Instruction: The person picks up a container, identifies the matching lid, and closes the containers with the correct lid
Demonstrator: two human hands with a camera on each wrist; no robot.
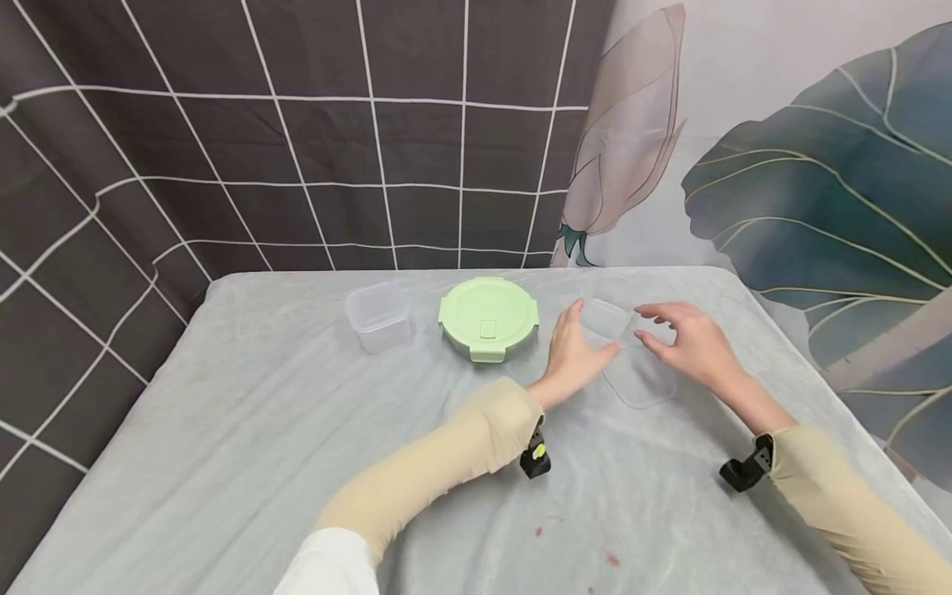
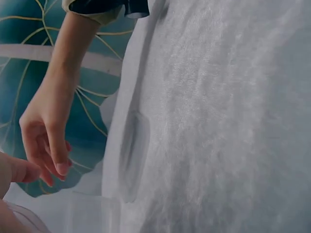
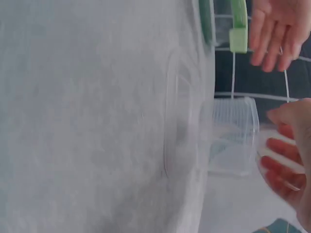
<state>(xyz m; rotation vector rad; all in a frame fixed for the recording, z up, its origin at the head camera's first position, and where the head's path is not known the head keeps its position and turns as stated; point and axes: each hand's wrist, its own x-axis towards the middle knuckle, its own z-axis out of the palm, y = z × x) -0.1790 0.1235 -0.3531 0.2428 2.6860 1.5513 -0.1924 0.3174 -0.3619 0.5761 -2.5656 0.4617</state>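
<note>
A clear rectangular plastic container (image 1: 604, 318) stands upright between my two hands; its ribbed side shows in the right wrist view, where the same container (image 3: 233, 138) is near my fingers. My left hand (image 1: 576, 355) is at its left side, thumb and fingers spread apart. To its right, my right hand (image 1: 692, 340) hovers with fingers bent loosely and a gap between thumb and forefinger. A flat clear lid (image 1: 641, 382) lies on the cloth just in front of the container, below the right hand; it also appears as a lid (image 3: 181, 116) in the right wrist view.
Left of my left hand sits a round container with a light green clip lid (image 1: 487, 314). Farther left stands a frosted rectangular tub (image 1: 379, 318). A grey cloth (image 1: 297, 413) covers the table. Dark gridded fabric (image 1: 320, 140) and a leaf-printed curtain (image 1: 833, 165) hang behind.
</note>
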